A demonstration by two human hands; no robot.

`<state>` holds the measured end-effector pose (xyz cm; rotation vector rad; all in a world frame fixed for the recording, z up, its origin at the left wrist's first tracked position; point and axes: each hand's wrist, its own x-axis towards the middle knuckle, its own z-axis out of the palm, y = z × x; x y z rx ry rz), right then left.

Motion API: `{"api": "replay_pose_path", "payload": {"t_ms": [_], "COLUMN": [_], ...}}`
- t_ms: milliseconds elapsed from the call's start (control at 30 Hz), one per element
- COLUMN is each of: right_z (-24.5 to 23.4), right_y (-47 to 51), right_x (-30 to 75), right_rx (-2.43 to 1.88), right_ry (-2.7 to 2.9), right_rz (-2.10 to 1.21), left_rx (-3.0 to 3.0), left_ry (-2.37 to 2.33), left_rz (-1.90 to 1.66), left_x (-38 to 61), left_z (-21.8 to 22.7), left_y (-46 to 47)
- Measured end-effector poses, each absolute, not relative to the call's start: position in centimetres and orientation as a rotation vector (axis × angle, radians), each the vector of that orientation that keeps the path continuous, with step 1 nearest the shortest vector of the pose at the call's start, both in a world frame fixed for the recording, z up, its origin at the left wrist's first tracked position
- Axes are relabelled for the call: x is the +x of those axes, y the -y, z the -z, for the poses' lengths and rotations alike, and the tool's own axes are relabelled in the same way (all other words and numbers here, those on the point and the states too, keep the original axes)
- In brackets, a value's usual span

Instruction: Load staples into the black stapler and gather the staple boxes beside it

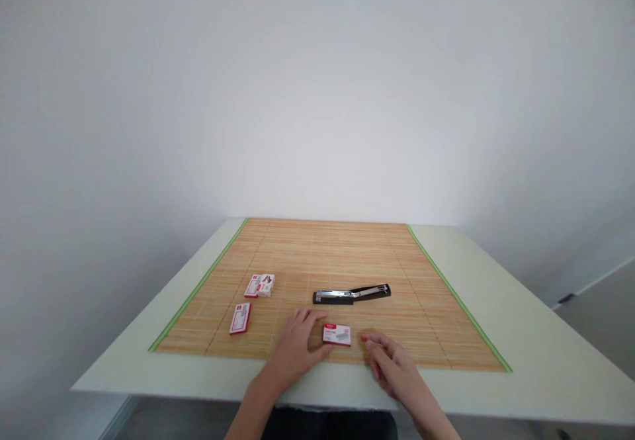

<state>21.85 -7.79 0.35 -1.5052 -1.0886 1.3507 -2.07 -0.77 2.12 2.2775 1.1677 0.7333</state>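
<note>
A small white-and-red staple box lies flat on the mat close to me. My left hand rests at its left end, with the index finger behind the box and the thumb by its front edge; the fingers are apart. Just right of the box, my right hand is closed, thumb against curled fingers; anything held in them is too small or hidden to make out. Behind both hands lies a black stapler, opened out nearly flat, its metal rail showing.
More white-and-red boxes lie left on the bamboo mat: one box alone, and a box touching another small box behind it. The green-edged mat covers much of the white table. A wall stands behind.
</note>
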Motion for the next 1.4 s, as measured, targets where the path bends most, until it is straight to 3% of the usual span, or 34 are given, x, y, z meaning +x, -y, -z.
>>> {"api": "replay_pose_path", "payload": {"t_ms": [300, 700, 1033, 1400], "right_z": [-3.2, -3.2, -5.0, -8.6], "right_y": [7.7, 4.5, 3.9, -0.5], "right_x": [21.3, 22.9, 23.4, 19.3], "right_rx": [-1.314, -1.73, -1.673, -1.413], "right_ry": [0.942, 1.985, 2.07, 2.752], "right_rz": [-1.681, -0.642, -0.59, -0.306], "left_rx": [2.292, 2.237, 2.257, 2.237], "left_ry": [-1.165, -1.172, -1.215, -1.215], "left_rz": [-0.669, -0.703, -0.719, -0.742], "left_x": [-0.1, -3.4, -3.6, -3.4], "left_z": [-1.4, -1.0, -1.1, -1.4], "left_y": [0.3, -0.4, -0.1, 0.1]}}
